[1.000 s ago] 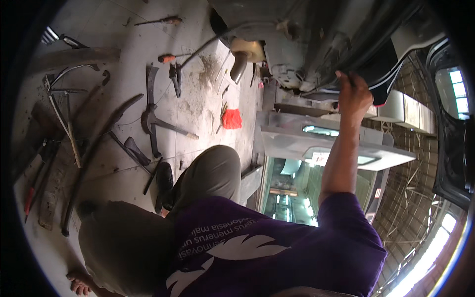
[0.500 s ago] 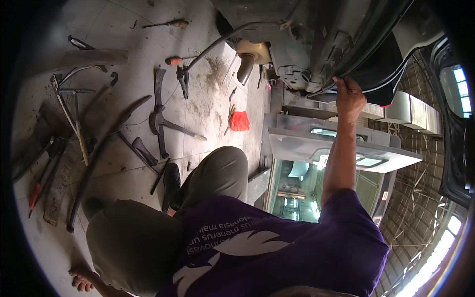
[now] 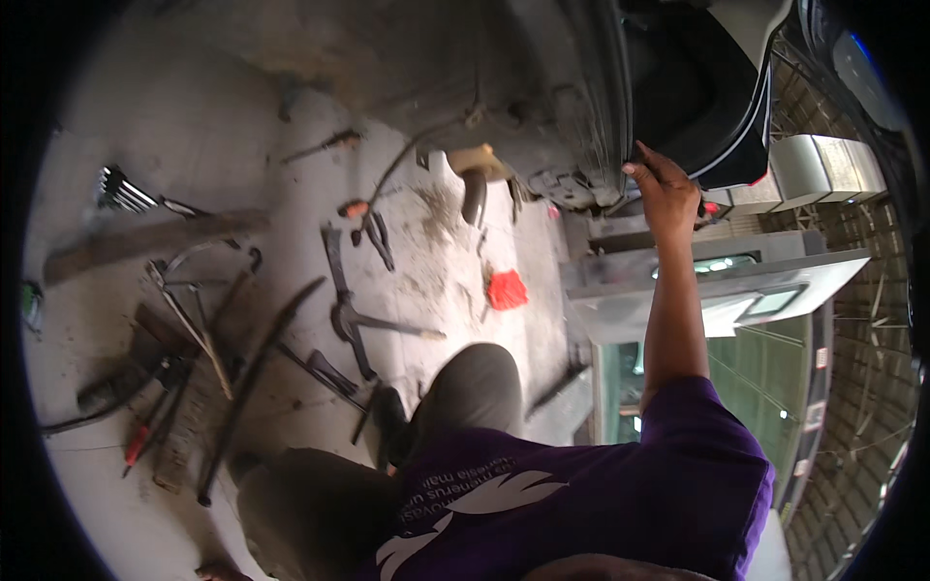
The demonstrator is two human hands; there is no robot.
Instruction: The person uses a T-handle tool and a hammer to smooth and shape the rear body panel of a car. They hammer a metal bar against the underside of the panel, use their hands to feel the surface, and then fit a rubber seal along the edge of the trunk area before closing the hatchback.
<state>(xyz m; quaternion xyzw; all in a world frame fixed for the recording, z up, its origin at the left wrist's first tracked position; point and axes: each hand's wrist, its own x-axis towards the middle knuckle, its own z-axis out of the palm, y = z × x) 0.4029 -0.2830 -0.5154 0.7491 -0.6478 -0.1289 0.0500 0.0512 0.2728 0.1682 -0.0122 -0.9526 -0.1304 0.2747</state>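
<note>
My right hand [image 3: 668, 198] is raised to the vehicle body [image 3: 542, 87], at the right of the view. Its thumb and fingers close on the edge strip [image 3: 630, 126] along the body opening, beside a black panel [image 3: 688, 92]. Only a sliver of my left hand [image 3: 215, 572] shows at the bottom left edge; its fingers are mostly cut off. Below the body, a curved exhaust pipe [image 3: 474, 198] sticks out near the lower corner.
Scattered on the floor lie a hammer-like tool [image 3: 347, 315], pliers [image 3: 380, 242], an orange-handled screwdriver [image 3: 355, 208], a long dark bar [image 3: 262, 387], a red-handled tool [image 3: 136, 445] and a red crumpled piece [image 3: 506, 290]. A light door-like panel [image 3: 717, 290] stands behind my right arm.
The view has shifted, so the floor and tools sit further right and lower. My right hand remains at the body edge, slightly further along it. My left hand has mostly left the picture.
</note>
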